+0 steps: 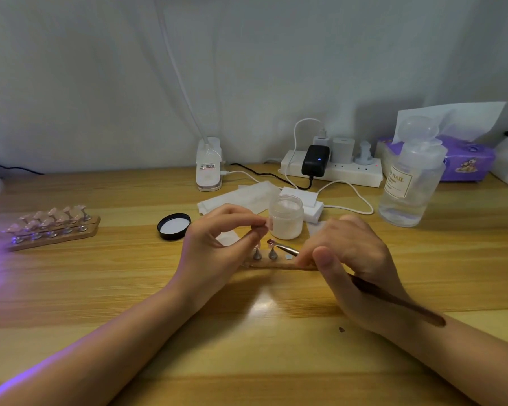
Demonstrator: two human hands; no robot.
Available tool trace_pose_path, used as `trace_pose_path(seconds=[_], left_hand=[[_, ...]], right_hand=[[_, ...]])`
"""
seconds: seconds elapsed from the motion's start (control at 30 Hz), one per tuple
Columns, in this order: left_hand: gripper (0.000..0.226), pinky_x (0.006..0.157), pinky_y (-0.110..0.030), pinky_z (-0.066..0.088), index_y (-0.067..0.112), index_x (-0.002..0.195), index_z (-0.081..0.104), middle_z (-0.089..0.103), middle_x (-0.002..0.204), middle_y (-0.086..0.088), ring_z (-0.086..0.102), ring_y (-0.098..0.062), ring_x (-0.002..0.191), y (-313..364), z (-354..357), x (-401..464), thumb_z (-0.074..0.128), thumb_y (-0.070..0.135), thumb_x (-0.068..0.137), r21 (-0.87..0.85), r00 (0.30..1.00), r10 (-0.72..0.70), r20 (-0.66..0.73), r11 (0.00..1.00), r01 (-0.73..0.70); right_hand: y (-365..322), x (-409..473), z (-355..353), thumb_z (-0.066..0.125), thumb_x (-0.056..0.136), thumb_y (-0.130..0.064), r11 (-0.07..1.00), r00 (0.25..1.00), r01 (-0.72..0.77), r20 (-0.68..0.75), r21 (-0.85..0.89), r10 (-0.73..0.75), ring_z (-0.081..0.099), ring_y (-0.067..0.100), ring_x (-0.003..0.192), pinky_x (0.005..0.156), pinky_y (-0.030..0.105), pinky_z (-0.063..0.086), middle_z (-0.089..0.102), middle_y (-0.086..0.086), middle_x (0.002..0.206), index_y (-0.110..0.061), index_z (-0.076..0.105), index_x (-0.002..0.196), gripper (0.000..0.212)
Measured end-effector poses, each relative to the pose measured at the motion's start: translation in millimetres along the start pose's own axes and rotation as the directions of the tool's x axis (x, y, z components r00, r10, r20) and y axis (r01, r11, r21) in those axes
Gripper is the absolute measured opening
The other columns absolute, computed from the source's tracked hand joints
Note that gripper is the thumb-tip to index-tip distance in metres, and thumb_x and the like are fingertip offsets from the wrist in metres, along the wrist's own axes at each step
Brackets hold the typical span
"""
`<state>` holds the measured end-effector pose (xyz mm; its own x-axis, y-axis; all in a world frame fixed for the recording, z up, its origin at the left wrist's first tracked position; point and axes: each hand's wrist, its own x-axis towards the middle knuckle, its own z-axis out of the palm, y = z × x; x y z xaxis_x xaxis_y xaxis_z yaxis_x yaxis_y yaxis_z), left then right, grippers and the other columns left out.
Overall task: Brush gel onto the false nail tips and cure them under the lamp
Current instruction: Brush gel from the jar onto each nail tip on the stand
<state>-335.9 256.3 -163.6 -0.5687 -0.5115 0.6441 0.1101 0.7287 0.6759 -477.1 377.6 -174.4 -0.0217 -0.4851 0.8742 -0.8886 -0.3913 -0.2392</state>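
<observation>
Left hand: raised just above the wooden table, wrist bent, thumb and forefinger pinched narrowly on a pale nail tip. Right hand: knuckles up, fingers closed around the brush, its dark handle trailing near-right over the forearm. Bristles meet a tip on the holder strip, centre, near the open gel jar.
</observation>
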Motion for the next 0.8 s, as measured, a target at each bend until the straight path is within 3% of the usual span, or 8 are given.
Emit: trace_pose_path(seconds=[0.27,0.47,0.67,0.8], left_hand=[[0.019,0.074,-0.018,0.048,0.012,0.092,0.071,0.067,0.084,-0.002,0.061,-0.009,0.080,1.1,0.6,0.5,0.069,0.004,0.075,0.003,1.000,-0.003,-0.004,1.000,0.003],[0.018,0.074,-0.018,0.047,0.009,0.091,0.072,0.067,0.084,-0.003,0.061,-0.010,0.081,0.5,0.3,0.2,0.070,0.003,0.075,0.006,1.000,-0.012,0.003,1.000,0.012],[0.019,0.074,-0.017,0.047,0.011,0.093,0.070,0.067,0.085,-0.004,0.060,-0.009,0.082,1.7,1.1,0.6,0.068,0.005,0.075,-0.002,1.000,-0.022,0.001,1.000,0.022],[0.019,0.075,-0.020,0.049,0.010,0.093,0.070,0.067,0.085,-0.006,0.061,-0.010,0.082,2.0,0.6,0.7,0.068,0.003,0.075,0.001,1.000,-0.021,0.007,1.000,0.021]], right_hand=[[1.6,0.6,2.9,0.028,0.098,-0.038,0.997,0.998,-0.054,-0.029,-0.049,0.053,0.059,0.012,0.068,0.070,0.036,0.042,0.065,-0.002,0.070,-0.009,0.068,0.076,0.054],[1.4,-2.3,0.3,0.025,0.100,-0.036,0.999,0.999,-0.021,-0.028,0.026,0.022,0.057,0.017,0.059,0.066,0.041,0.041,0.061,0.000,0.060,-0.008,0.067,0.065,0.062],[1.3,-0.4,2.4,0.028,0.098,-0.038,0.996,0.998,-0.064,-0.027,-0.057,0.063,0.058,0.012,0.068,0.069,0.037,0.041,0.064,-0.004,0.070,-0.011,0.069,0.078,0.053],[1.2,-2.0,1.6,0.027,0.099,-0.037,0.999,0.999,-0.032,-0.005,-0.002,0.032,0.057,0.013,0.064,0.068,0.039,0.042,0.063,-0.002,0.064,-0.009,0.068,0.070,0.058]])
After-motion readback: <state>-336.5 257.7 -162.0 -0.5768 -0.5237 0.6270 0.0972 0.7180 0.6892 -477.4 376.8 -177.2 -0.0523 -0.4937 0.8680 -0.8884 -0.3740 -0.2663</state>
